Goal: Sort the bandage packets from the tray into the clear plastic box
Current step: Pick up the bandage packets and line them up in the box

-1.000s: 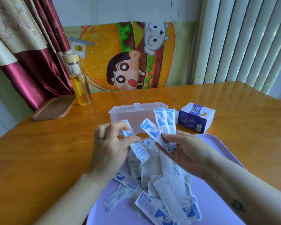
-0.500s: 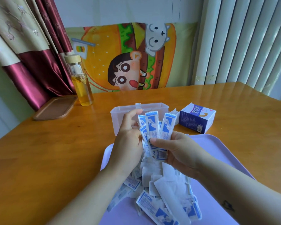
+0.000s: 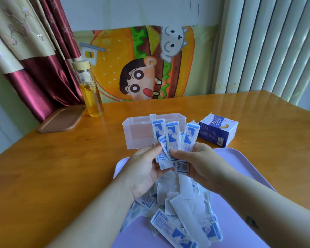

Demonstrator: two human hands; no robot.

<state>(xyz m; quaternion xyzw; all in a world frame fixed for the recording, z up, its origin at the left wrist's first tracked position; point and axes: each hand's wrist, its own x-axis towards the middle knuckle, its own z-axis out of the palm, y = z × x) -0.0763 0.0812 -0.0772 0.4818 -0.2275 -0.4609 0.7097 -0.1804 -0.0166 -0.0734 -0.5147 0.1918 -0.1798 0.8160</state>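
Both hands hold a fan of several blue-and-white bandage packets [image 3: 172, 140] upright above the lilac tray [image 3: 247, 169]. My right hand [image 3: 195, 165] pinches the fan's lower ends between thumb and fingers. My left hand [image 3: 143, 169] grips the leftmost packets from the left side. A loose pile of bandage packets [image 3: 183, 212] lies on the tray under my wrists, partly hidden by them. The clear plastic box [image 3: 138, 133] stands open just beyond the tray, behind the fan's tips.
A blue and white carton [image 3: 217, 130] lies right of the box. A glass bottle [image 3: 89, 90] of yellow liquid and a brown lid [image 3: 61, 120] sit at the table's back left. The wooden table [image 3: 43, 167] extends left and right of the tray.
My left hand brought its single packet across to the fan in my right hand, and now both hands hold the bunch together, a little higher and nearer the box.
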